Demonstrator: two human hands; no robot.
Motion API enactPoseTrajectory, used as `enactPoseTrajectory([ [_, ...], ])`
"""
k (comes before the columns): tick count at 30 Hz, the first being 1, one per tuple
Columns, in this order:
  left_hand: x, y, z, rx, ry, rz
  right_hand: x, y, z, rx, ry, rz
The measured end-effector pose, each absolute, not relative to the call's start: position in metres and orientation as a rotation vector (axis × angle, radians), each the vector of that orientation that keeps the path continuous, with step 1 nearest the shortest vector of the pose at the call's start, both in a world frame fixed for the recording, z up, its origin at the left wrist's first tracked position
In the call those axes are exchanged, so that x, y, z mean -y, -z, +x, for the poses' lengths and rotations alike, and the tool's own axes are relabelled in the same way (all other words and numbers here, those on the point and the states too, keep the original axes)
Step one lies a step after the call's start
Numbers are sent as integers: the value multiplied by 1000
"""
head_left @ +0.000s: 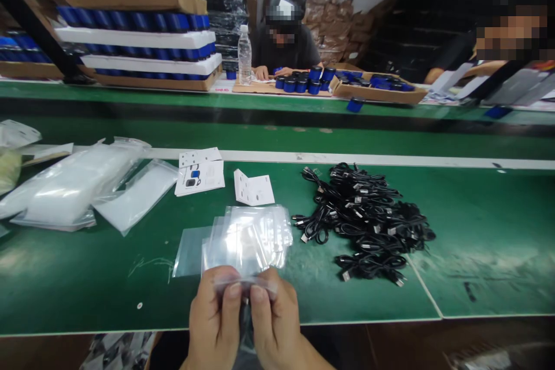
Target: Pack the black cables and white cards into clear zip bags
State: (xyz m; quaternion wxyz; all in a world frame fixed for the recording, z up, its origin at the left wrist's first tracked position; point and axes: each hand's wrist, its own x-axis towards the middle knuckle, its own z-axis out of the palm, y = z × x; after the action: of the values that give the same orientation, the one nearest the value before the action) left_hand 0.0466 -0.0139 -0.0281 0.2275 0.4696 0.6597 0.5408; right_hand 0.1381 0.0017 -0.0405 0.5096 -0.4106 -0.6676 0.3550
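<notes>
Both my hands meet at the near edge of the green table, pinching the top of one small clear plastic bag [245, 284]. My left hand [214, 324] grips its left side with thumb and fingers closed. My right hand [275, 324] grips its right side the same way. Something dark shows inside the bag between my hands. Just beyond them lies a loose stack of empty clear bags [247, 237]. To the right is a heap of coiled black cables [364, 219].
Folded white leaflets [254, 188] and cards [200, 176] lie behind the bags. Larger plastic packets [73, 185] cover the left. Across the green belt [303, 139], two people sit by trays of blue cylinders [303, 81], a water bottle [244, 55] and stacked boxes [139, 34].
</notes>
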Motion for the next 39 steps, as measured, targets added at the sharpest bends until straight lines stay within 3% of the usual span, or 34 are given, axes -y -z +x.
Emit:
enactPoseTrajectory([
  [10,6,5,17,-1554,-1295,1446,-12,17,152,1391,-1146,-962],
  [28,5,12,16,-1443,-1156,1727,-14,13,154,1481,-1078,-1014],
  [34,7,14,9,-1565,-1199,1596,-12,9,158,1681,-1174,-1062],
  [39,33,23,-37,-1579,-932,1657,-16,5,158,1990,-1147,-963],
])
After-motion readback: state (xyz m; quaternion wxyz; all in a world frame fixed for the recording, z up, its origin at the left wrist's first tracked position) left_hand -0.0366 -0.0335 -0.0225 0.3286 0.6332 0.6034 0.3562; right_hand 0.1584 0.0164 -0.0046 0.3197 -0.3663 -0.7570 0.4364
